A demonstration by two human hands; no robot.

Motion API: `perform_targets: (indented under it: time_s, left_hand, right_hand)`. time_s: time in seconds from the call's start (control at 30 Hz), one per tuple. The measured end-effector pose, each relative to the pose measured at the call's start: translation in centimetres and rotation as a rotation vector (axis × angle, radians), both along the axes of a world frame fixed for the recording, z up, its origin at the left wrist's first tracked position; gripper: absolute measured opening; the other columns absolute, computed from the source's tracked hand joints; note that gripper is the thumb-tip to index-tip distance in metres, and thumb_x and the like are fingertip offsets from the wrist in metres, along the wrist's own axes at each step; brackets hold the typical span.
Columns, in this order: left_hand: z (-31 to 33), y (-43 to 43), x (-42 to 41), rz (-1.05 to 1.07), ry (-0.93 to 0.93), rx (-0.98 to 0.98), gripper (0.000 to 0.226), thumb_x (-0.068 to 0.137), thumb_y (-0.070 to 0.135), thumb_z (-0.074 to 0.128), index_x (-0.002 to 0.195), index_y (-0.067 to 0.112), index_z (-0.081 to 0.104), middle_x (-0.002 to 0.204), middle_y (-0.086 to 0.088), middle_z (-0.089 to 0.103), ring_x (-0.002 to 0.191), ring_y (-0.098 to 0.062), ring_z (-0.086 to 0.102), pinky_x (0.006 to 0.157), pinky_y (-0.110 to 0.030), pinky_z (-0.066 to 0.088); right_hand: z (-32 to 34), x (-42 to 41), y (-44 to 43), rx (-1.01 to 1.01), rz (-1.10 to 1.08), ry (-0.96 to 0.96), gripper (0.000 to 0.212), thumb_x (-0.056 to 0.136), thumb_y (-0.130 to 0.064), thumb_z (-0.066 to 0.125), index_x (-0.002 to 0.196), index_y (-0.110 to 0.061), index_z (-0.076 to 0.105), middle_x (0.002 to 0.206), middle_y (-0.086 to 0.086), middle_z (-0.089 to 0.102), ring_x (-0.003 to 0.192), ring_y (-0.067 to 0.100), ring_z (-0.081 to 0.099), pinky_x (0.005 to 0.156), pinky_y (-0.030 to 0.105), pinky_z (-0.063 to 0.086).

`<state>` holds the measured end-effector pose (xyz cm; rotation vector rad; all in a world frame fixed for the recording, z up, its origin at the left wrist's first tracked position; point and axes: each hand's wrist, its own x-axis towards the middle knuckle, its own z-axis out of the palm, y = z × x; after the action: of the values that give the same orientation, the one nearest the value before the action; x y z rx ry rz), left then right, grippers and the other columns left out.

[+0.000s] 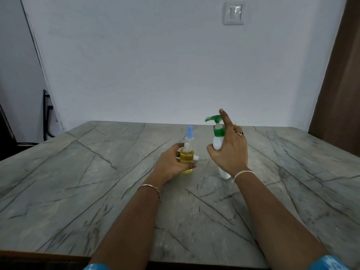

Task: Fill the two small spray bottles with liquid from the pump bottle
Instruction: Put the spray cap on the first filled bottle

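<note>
My left hand [171,162] holds the small clear spray bottle of yellow liquid [187,159], half hiding the blue-capped spray bottle [190,133] behind, while my right hand [230,151] clasps the white green-topped pump bottle [217,142], covering its middle.

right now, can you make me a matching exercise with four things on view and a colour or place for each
1 pump bottle
2 near spray bottle
3 far spray bottle
4 switch

a blue top
b yellow liquid, gripped by left hand
c green pump head, held by right hand
d up on the wall

Pairs: 1c, 2b, 3a, 4d
</note>
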<state>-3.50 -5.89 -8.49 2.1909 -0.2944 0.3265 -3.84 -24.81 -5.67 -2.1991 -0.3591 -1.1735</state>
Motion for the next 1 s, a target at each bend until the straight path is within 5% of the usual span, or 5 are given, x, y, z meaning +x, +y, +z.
perform_targets:
  time_s: [0.3,0.57,0.67,0.8,1.0]
  left_hand:
    - [0.0,0.1,0.1,0.029,0.017,-0.015,0.078,0.064,0.04,0.087,0.129,0.019,0.05,0.124,-0.001,0.063,0.098,-0.011,0.057,0.083,-0.02,0.045]
    - [0.0,0.1,0.1,0.065,0.021,-0.013,0.076,0.063,0.041,0.088,0.126,0.017,0.052,0.121,0.0,0.064,0.099,-0.012,0.059,0.085,-0.022,0.047]
    - [0.0,0.1,0.1,0.081,0.03,-0.011,0.075,0.063,0.041,0.088,0.124,0.017,0.053,0.12,0.0,0.064,0.098,-0.012,0.059,0.084,-0.022,0.046]
    - [0.2,0.5,0.1,0.125,0.038,-0.036,0.066,0.065,0.033,0.089,0.119,0.015,0.055,0.114,0.0,0.063,0.096,-0.013,0.057,0.084,-0.023,0.045]
    - [0.6,1.4,0.4,0.249,0.075,-0.04,0.07,0.067,0.031,0.088,0.124,0.013,0.053,0.11,0.001,0.057,0.094,-0.012,0.051,0.081,-0.024,0.04]
  right_hand:
    - [-0.5,0.1,-0.4,0.282,0.115,0.027,0.089,0.078,-0.012,0.068,0.149,-0.036,0.019,0.104,-0.003,0.06,0.09,0.015,0.053,0.075,0.028,0.046]
    - [-1.1,0.3,-0.9,0.402,0.17,0.047,0.088,0.079,-0.009,0.063,0.147,-0.041,0.018,0.1,-0.002,0.062,0.066,0.013,0.061,0.06,0.025,0.051]
    - [-1.3,0.4,-0.9,0.418,0.198,0.05,0.09,0.078,-0.014,0.066,0.147,-0.044,0.016,0.114,0.002,0.058,0.086,0.02,0.061,0.074,0.033,0.052]
    - [-1.3,0.6,-0.8,0.404,0.139,-0.036,0.085,0.081,-0.017,0.064,0.151,-0.028,0.018,0.136,0.005,0.046,0.118,0.014,0.038,0.093,0.031,0.036]
    - [-0.4,-0.2,0.0,0.262,0.04,-0.273,0.069,0.081,-0.021,0.059,0.144,-0.011,0.031,0.144,0.012,0.035,0.135,0.026,0.028,0.107,0.01,0.019]
